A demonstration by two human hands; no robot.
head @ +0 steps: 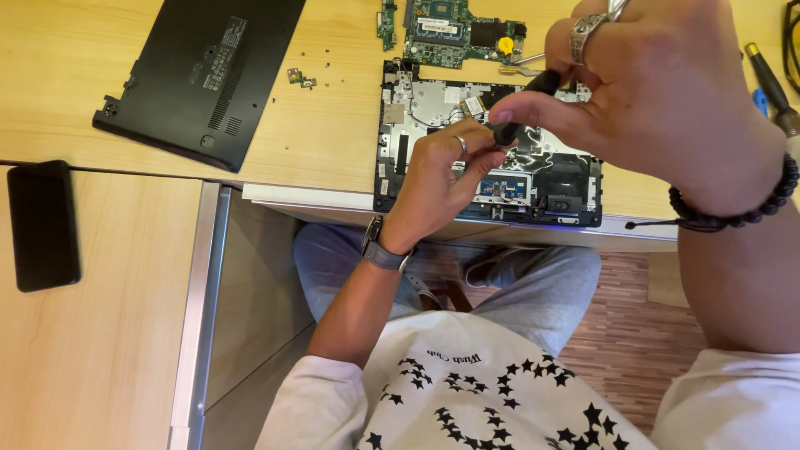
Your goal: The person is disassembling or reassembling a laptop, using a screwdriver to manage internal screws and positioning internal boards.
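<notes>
An opened laptop chassis (pixel 550 179) lies at the near edge of the wooden desk (pixel 75 58), its inner parts exposed. My right hand (pixel 667 92) hovers above it, fingers closed on the black handle of a small screwdriver (pixel 525 104). My left hand (pixel 442 179) rests on the chassis and pinches the lower part of the same screwdriver near its tip. The tip itself is hidden by my fingers. I wear rings, a watch on the left wrist and a bead bracelet on the right.
A green circuit board (pixel 454 32) lies beyond the chassis. The black bottom cover (pixel 204 75) sits at the left, with small screws and a bracket (pixel 302 79) beside it. A dark phone (pixel 43 223) lies on the lower-left desk. More tools (pixel 768 83) are at the right edge.
</notes>
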